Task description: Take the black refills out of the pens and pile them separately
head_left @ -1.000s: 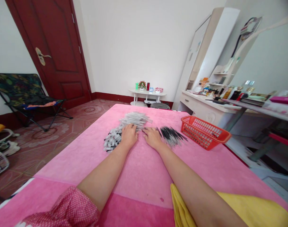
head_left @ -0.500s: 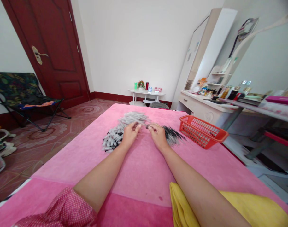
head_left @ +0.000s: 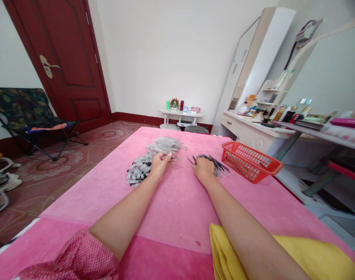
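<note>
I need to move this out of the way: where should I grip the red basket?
Probably the red basket is best gripped by its right-end rim, from above: it stands upright, open-topped, with that end farthest from the dark sticks.

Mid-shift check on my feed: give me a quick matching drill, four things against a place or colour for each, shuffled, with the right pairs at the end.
Things:
1. Left hand
2. Right hand
3. Basket
4. Cloth

Places and colours:
A. Over the dark thin sticks
B. Yellow
C. At the edge of the pile of pale pieces
D. Orange-red, with slotted sides

Right pairs: 1-C, 2-A, 3-D, 4-B
</note>
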A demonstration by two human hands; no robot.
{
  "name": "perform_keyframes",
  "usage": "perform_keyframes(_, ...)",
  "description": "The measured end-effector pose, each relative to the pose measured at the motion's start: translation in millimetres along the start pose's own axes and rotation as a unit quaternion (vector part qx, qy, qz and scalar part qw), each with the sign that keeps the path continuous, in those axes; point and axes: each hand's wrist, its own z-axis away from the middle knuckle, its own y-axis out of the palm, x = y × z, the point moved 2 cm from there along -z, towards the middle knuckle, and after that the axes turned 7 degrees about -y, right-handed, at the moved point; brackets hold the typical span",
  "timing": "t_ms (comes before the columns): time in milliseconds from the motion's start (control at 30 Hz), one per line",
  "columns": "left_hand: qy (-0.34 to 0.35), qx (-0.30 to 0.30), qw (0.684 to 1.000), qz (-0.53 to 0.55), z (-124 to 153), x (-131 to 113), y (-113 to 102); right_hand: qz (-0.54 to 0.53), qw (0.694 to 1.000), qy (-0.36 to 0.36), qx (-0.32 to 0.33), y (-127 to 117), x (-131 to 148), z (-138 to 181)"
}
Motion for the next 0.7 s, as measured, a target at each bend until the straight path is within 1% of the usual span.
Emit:
perform_keyframes(67, -0.001, -0.003, 1.0, 0.006, -1, 0, -1, 0.0, 1.0, 0.001, 0.012, 1, 2, 0)
perform_keyframes(100, -0.003, -0.007, 1.0, 0.014, -1, 1, -1, -0.003, 1.0, 0.002, 0.008, 0, 3, -1)
perform_keyframes(200, -0.012, -0.024, 0.997, 0.066, -4, 1, -4, -0.045, 0.998, -0.004, -0.041, -4, 3, -1)
perform_keyframes(267, -0.015, -0.037, 0.992, 0.118, -7, 1, -7, -0.106, 0.99, -0.039, -0.084, -10, 6, -1)
perform_keyframes(333, -0.013, -0.048, 0.985, 0.164, -10, 1, -11, -0.169, 0.973, -0.099, -0.121, -17, 10, -1)
perform_keyframes(400, -0.008, -0.056, 0.979, 0.198, -13, 1, -15, -0.203, 0.957, -0.146, -0.146, -22, 15, -1)
perform_keyframes(467, -0.002, -0.061, 0.974, 0.219, -15, 1, -18, -0.209, 0.952, -0.165, -0.154, -25, 18, 0)
perform_keyframes(567, 0.004, -0.065, 0.971, 0.231, -15, 1, -19, -0.205, 0.952, -0.168, -0.15, -26, 19, 2)
perform_keyframes(700, 0.005, -0.059, 0.978, 0.2, -12, -1, -16, -0.196, 0.951, -0.179, -0.156, -24, 18, 2)
